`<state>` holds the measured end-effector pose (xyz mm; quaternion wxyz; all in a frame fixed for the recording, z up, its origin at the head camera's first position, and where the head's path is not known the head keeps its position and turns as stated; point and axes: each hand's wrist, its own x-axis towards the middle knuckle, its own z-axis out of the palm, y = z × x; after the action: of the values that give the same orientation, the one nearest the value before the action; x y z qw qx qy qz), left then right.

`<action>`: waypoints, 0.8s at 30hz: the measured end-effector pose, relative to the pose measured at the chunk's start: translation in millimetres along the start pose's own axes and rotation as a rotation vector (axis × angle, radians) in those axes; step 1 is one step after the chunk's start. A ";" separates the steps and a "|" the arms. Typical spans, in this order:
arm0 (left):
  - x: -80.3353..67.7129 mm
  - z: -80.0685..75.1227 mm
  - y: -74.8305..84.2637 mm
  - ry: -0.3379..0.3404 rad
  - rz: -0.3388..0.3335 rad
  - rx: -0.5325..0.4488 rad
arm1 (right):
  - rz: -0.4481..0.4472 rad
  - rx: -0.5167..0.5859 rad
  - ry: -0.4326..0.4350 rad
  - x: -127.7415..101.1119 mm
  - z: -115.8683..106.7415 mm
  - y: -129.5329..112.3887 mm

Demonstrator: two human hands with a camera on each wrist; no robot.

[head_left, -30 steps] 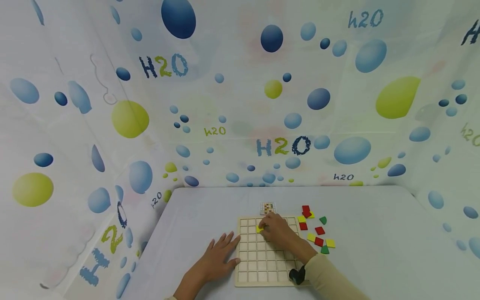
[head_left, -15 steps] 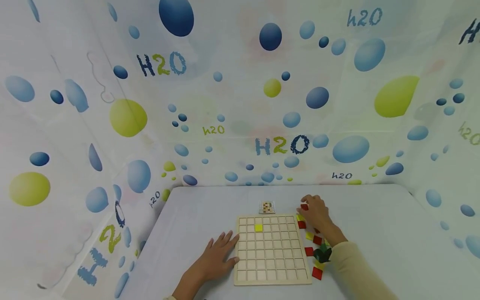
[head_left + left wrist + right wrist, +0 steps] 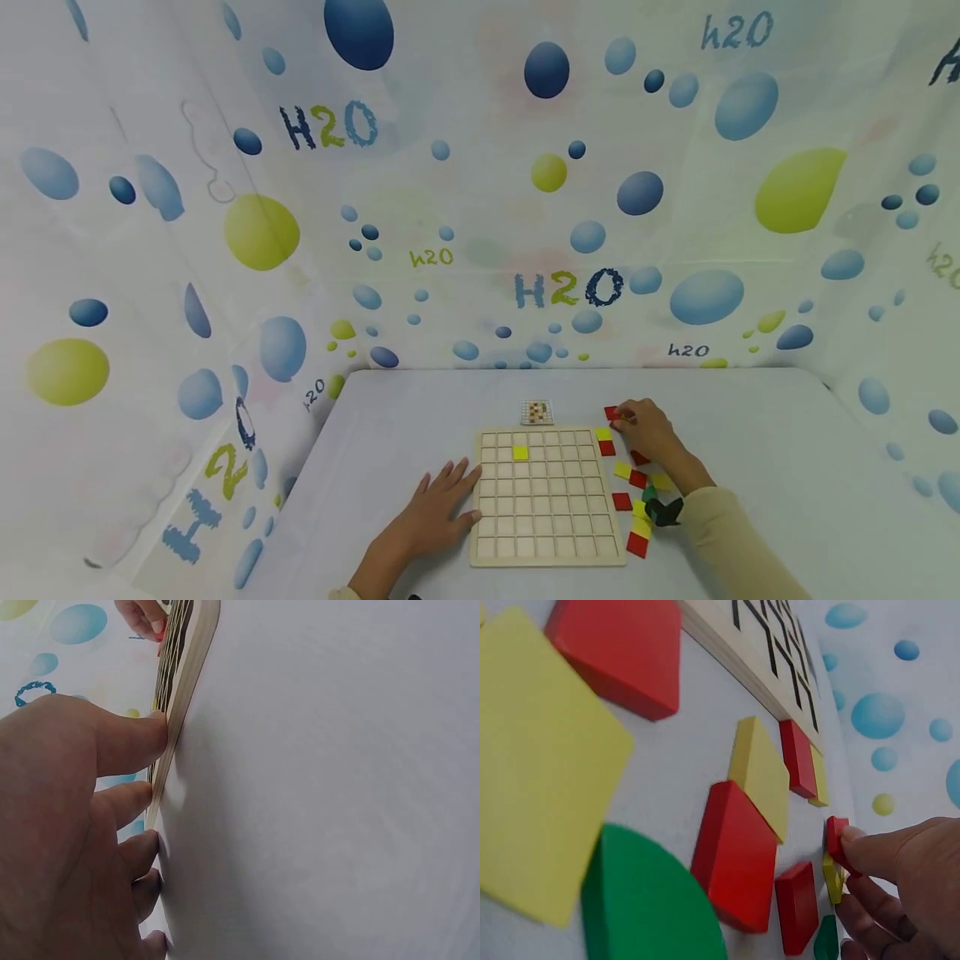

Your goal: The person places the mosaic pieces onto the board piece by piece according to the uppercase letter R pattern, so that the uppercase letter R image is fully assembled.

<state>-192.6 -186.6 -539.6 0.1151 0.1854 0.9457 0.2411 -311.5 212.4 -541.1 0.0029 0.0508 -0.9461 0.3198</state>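
1 grid board (image 3: 547, 500) | 1 yellow tile (image 3: 520, 452) seated | 2 hands

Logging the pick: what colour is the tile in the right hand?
Red tile, clearest in the right wrist view.

Head view looks down over the whole surface (image 3: 750, 433); both wrist views skim it closely, sharing the wooden board (image 3: 547, 500) edge with the head view.
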 end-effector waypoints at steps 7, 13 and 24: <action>1.3 1.6 0.2 0.004 -0.001 0.022 | 0.075 -0.011 0.008 0.4 -2.9 11.0; 0.6 1.7 -1.1 0.000 -0.001 0.008 | 0.084 -0.007 0.000 0.0 -1.4 13.7; 0.4 1.1 1.2 0.001 0.004 0.015 | 0.108 0.043 -0.020 -2.4 -3.9 14.5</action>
<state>-192.2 -185.0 -540.0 0.1129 0.1880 0.9472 0.2340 -310.7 226.5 -546.8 -0.0248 0.0028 -0.9403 0.3393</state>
